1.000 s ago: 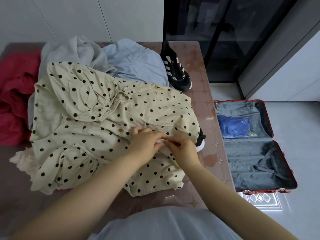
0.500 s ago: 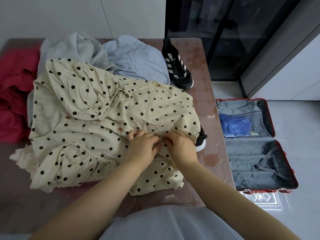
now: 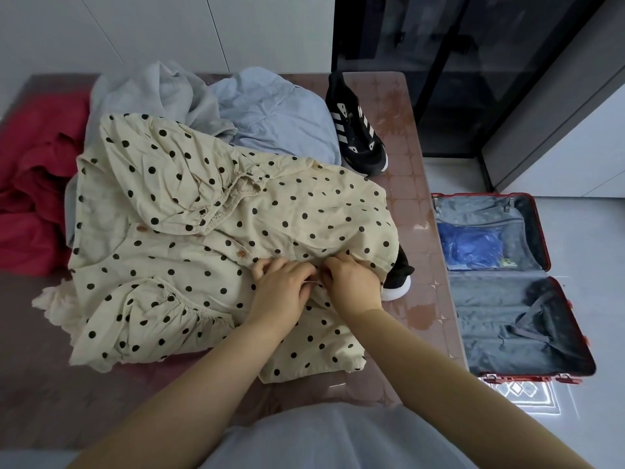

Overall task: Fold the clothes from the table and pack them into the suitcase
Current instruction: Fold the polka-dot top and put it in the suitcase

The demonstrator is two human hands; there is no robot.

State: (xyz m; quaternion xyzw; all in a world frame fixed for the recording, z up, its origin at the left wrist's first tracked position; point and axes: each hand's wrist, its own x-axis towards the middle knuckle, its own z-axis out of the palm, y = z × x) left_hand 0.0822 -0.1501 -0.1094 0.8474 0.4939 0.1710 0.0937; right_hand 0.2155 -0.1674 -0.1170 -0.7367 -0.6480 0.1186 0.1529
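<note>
Left hand (image 3: 282,287) and right hand (image 3: 351,282) pinch the polka-dot garment (image 3: 203,262)
Fingers curled on the cloth, hands nearly touching; black sneaker (image 3: 355,133) shows three white stripes, logo unreadable

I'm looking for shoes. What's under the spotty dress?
A black shoe pokes out under the spotty dress at its right edge. The rest of it, and anything else beneath, is covered.

Bare bench (image 3: 50,384) is left at the lower left and along the right edge, narrowed there by a striped shoe (image 3: 355,130) and a white-soled shoe (image 3: 399,279), while the centre is covered by the spotted dress (image 3: 203,248) and the suitcase (image 3: 490,319) at right is left open.
</note>
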